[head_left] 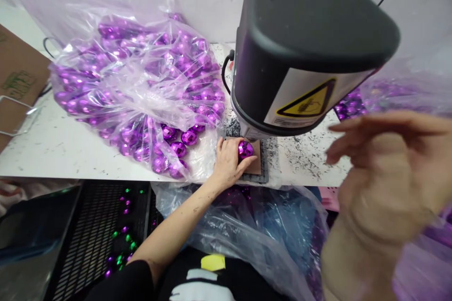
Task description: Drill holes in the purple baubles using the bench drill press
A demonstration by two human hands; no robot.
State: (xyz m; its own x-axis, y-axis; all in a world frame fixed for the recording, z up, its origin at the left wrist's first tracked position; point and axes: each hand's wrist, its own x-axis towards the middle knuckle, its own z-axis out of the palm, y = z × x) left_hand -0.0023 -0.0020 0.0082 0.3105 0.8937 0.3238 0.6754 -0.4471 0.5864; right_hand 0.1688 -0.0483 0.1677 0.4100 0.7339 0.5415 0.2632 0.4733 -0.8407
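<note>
My left hand [228, 160] has its fingers and thumb around a shiny purple faceted ball [245, 149]. The ball rests on a small brown board [257, 162], on the dark base under a black machine head [300, 56] with a yellow warning triangle. My right hand [384, 164] is raised close to the camera at the right, somewhat blurred. Its fingers are apart and loosely bent, with nothing seen in them. Left of my left hand, several loose purple balls [178, 149] lie at the mouth of a clear plastic bag [141, 84] full of similar balls.
Dark flecks cover the white table [300, 160]. A cardboard box [17, 75] stands at the far left. Another plastic sheet [247, 225] hangs below the table edge. Purple and green beads lie on a black mesh rack [95, 225]. More purple balls [349, 104] sit behind my right hand.
</note>
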